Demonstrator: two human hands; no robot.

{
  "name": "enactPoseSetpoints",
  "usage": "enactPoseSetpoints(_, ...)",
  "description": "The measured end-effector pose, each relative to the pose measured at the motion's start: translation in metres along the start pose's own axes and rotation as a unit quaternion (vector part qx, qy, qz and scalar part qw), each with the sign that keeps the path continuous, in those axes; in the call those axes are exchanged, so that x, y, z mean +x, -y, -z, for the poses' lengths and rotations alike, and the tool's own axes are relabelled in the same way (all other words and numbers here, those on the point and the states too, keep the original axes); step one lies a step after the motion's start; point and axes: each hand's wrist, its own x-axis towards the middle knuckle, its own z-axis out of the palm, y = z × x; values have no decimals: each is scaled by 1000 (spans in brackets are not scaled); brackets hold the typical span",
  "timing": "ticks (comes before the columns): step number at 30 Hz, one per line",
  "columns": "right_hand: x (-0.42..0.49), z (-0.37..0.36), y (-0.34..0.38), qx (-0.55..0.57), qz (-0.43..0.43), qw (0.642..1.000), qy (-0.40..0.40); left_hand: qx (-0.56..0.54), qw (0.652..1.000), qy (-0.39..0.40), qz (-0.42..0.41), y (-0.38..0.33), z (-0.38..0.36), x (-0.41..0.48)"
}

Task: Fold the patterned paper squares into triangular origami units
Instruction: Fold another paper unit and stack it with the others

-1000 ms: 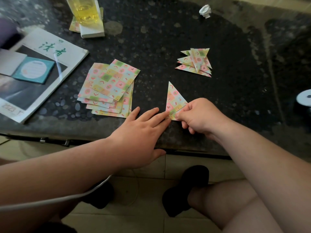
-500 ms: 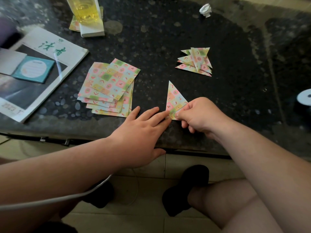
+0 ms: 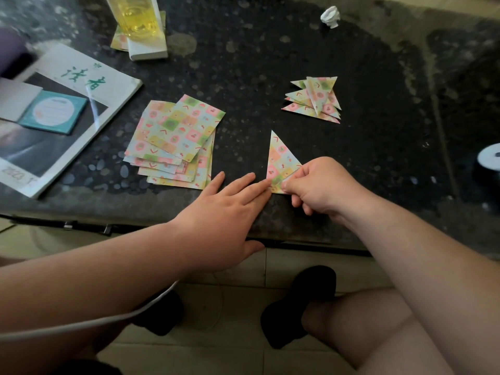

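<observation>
Grip of the right hand (image 3: 322, 185) is a pinch: thumb and curled fingers hold the near right corner of the patterned triangle (image 3: 280, 155), and it seems that a small flap is being turned over there. The left hand (image 3: 227, 209) makes no closed grip; its fingers are straight and flat, and the fingertips (image 3: 259, 185) press on the near left corner, probably so that the paper does not slide while the other side is creased. The triangle lies flat on the dark surface (image 3: 270, 63), close to the near edge, with its point directed to the far side. To the left of it is the stack of unfolded squares (image 3: 176, 142), fanned out so that one sheet is easy to take. Farther and to the right, well apart, is the pile of finished units (image 3: 315, 100), put out of the working place. By judgement, this unit is about half done.
</observation>
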Motion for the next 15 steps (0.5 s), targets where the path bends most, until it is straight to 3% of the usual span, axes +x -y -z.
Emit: enactPoseSetpoints(15, 1, -2, 0, -12, -4, 1000, -8, 1, 1000, -11, 1, -2, -1, 2)
